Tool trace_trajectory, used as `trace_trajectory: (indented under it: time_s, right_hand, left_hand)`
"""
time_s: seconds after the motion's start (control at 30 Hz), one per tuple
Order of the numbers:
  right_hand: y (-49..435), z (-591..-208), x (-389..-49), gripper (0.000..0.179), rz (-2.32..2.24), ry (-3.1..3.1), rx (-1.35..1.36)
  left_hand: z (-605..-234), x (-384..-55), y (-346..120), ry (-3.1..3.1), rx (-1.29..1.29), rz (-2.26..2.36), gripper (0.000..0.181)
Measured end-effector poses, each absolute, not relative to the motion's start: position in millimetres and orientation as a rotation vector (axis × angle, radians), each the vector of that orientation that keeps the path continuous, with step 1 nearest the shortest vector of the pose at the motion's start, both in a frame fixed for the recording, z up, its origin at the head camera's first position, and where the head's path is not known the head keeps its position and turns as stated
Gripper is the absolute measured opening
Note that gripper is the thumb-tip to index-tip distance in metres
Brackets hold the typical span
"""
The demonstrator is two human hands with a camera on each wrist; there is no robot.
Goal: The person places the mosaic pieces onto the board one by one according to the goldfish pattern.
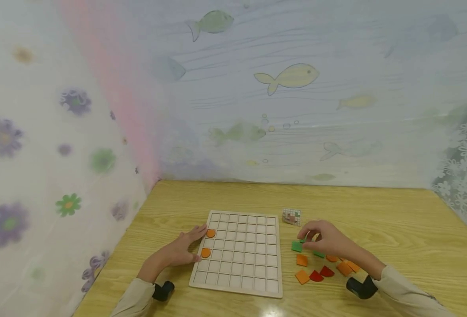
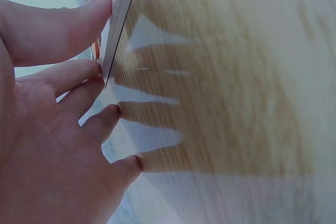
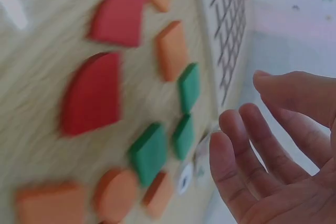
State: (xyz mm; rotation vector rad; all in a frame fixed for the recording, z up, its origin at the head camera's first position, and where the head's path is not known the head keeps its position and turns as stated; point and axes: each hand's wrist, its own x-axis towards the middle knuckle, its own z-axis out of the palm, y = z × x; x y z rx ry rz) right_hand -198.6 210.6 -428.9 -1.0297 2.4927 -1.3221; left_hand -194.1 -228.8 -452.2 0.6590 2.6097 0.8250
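Observation:
A pale wooden grid board (image 1: pixel 253 294) lies on the table. Two rounded orange pieces, an upper one (image 1: pixel 211 233) and a lower one (image 1: pixel 205 252), sit in its leftmost column. My left hand (image 1: pixel 179 248) rests along the board's left edge, fingers spread and thumb at the rim; in the left wrist view its fingertips (image 2: pixel 135 163) touch the tabletop. Over the loose pieces hovers my right hand (image 1: pixel 323 237), fingers loosely bent, nothing between thumb and fingers in the right wrist view. Below it lie green squares (image 3: pixel 149 153), red quarter-circles (image 3: pixel 94 95) and orange squares (image 3: pixel 171 51).
A small card with a printed grid picture (image 1: pixel 292 216) stands beyond the board's upper right corner. Near the green squares lies a small white round thing with a dark mark (image 3: pixel 184 178). Fabric with printed fish (image 1: pixel 296 77) hangs behind the table (image 1: pixel 170 193), flowered fabric (image 1: pixel 39 176) at left.

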Motion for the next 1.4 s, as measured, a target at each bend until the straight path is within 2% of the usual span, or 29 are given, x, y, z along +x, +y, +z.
trace_trajectory:
  time_s: [0.33,0.63,1.0,1.4]
  right_hand:
    - [253.7,-440.0,-181.8,0.010,-1.361,2.546,-0.934]
    - [273.0,-448.5,-172.8,0.012,-1.264,2.590,-0.804]
    - [271.8,-452.6,-169.7,0.020,-1.214,2.636,-0.767]
    - [256.7,-448.9,-165.5,0.015,-1.101,2.729,-0.812]
  left_hand:
    - [-452.6,-193.6,-229.3,2.603,0.684,0.826,0.080]
    - [-451.5,-192.5,-228.5,2.609,0.681,0.834,0.080]
    - [-451.9,-193.4,-229.5,2.612,0.692,0.839,0.080]
    - [-453.8,-193.2,-230.9,2.620,0.712,0.819,0.080]
